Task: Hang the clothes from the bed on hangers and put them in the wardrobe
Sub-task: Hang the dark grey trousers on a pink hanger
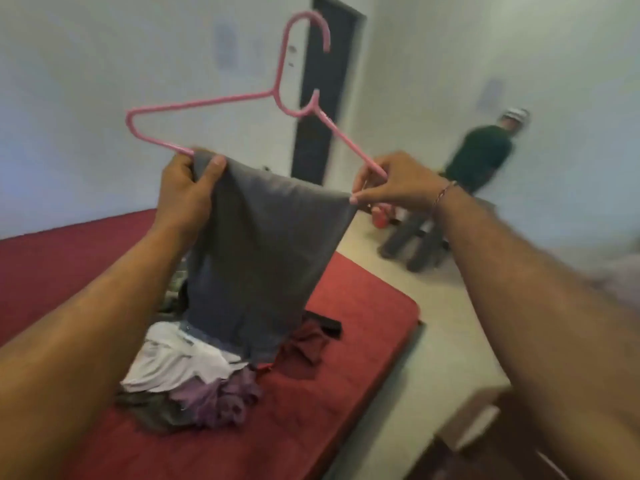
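Hanging between both hands' grip: grey garment [256, 244] (over pink hanger [221, 102]).

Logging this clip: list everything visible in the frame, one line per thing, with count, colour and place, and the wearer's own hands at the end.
hanger: one, pink, held up in front of the camera, hook upward.
garment: one, grey, draped over the hanger's lower bar, hanging down toward the bed.
clothes pile: one heap, white, purple, maroon and dark pieces, on the bed below the garment.
bed: one, red cover, lower left and centre.
door: one, dark, in the far wall.
other person: one, green top, standing at right by the wall; blurred.
left hand: grips the garment and the hanger's left end.
right hand: pinches the garment's edge at the hanger's right end; bracelet on wrist.
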The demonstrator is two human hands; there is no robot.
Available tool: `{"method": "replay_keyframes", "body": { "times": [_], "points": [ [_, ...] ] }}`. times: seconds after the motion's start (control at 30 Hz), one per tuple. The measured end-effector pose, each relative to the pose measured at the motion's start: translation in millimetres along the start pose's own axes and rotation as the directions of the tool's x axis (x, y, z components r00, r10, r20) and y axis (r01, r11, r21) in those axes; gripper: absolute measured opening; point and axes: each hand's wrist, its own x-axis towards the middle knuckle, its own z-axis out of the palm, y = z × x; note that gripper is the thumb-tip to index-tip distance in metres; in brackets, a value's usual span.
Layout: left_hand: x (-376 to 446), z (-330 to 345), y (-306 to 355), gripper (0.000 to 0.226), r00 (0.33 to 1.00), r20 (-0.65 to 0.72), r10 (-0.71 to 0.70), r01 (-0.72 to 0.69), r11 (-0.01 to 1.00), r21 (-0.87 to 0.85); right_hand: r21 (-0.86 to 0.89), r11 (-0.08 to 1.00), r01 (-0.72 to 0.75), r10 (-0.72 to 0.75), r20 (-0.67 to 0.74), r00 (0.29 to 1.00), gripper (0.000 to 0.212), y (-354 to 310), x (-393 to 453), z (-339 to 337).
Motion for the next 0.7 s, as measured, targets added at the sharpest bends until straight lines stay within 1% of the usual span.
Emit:
{"method": "replay_keyframes", "body": {
  "times": [0.1, 0.17, 0.2, 0.27, 0.33, 0.4, 0.47, 0.53, 0.6, 0.7],
  "points": [
    [-7, 63, 42, 0.024, 0.981, 0.176, 0.080, -0.062, 0.992, -0.105, -0.027, 0.989, -0.145, 0.136, -0.205, 0.969, 0.027, 5, -84, -52],
    [-16, 99, 77, 0.029, 0.963, 0.228, 0.144, -0.100, 0.976, -0.194, -0.031, 0.973, -0.229, 0.209, -0.306, 0.929, 0.025, -6, -141, -82],
    [-25, 117, 98, 0.028, 0.950, 0.257, 0.175, -0.109, 0.962, -0.251, -0.035, 0.962, -0.271, 0.241, -0.362, 0.901, 0.024, -17, -172, -97],
    [-47, 147, 147, 0.020, 0.919, 0.328, 0.219, -0.092, 0.927, -0.363, -0.058, 0.941, -0.335, 0.270, -0.469, 0.841, 0.024, -44, -232, -127],
    [-68, 177, 193, 0.022, 0.888, 0.391, 0.242, -0.043, 0.891, -0.452, -0.080, 0.921, -0.381, 0.274, -0.561, 0.781, 0.020, -70, -289, -151],
    [-95, 204, 242, 0.033, 0.852, 0.445, 0.274, 0.008, 0.844, -0.536, -0.104, 0.894, -0.436, 0.262, -0.667, 0.697, 0.019, -98, -353, -172],
    [-129, 229, 290, 0.039, 0.811, 0.504, 0.297, 0.091, 0.787, -0.610, -0.081, 0.881, -0.466, 0.247, -0.762, 0.598, 0.015, -129, -418, -190],
    [-171, 247, 335, 0.037, 0.761, 0.551, 0.342, 0.161, 0.724, -0.671, 0.005, 0.875, -0.484, 0.260, -0.847, 0.463, 0.007, -156, -480, -201],
    [-223, 258, 383, 0.030, 0.718, 0.576, 0.391, 0.225, 0.653, -0.723, 0.080, 0.861, -0.503, 0.278, -0.901, 0.334, 0.006, -186, -541, -206],
    [-303, 261, 445, 0.026, 0.642, 0.631, 0.436, 0.360, 0.556, -0.749, 0.142, 0.851, -0.506, 0.268, -0.946, 0.185, 0.012, -229, -626, -203]
  ]
}}
